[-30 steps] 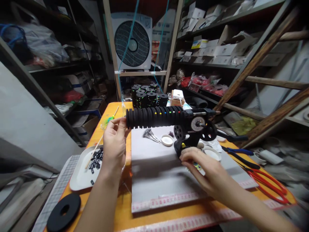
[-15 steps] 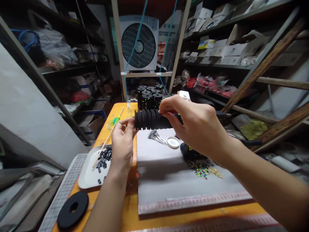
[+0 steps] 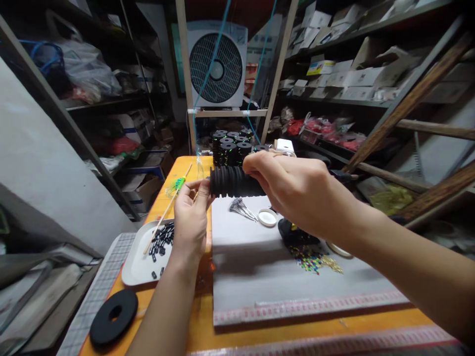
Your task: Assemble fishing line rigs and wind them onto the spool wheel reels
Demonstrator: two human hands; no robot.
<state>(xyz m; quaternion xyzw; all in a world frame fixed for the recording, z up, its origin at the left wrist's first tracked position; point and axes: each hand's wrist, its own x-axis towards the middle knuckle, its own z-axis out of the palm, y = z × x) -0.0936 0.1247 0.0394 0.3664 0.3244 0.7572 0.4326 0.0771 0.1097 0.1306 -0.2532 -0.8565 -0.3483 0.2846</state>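
Observation:
A black ridged roll (image 3: 232, 181) is held level above the table between my two hands. My left hand (image 3: 191, 212) pinches its left end with thumb and fingers. My right hand (image 3: 285, 183) is closed at the roll's right part, fingertips pressed together; what they pinch is too small to make out. Below lies a white board (image 3: 241, 277) with grey-tipped thin pieces (image 3: 242, 208), a round white lid (image 3: 267, 217), a black object (image 3: 295, 232) and small coloured and gold pieces (image 3: 311, 262).
Left on the orange table (image 3: 193, 326) are a white tray (image 3: 129, 267) of black pieces, a stick (image 3: 163, 215) and a black disc (image 3: 102, 319). Black spools (image 3: 230, 148) stand at the back, before a box fan (image 3: 216, 69). Shelves flank both sides.
My right hand has turned slightly, and its fingers have curled closer together at the roll. The view has shifted a little. My left hand keeps its grip.

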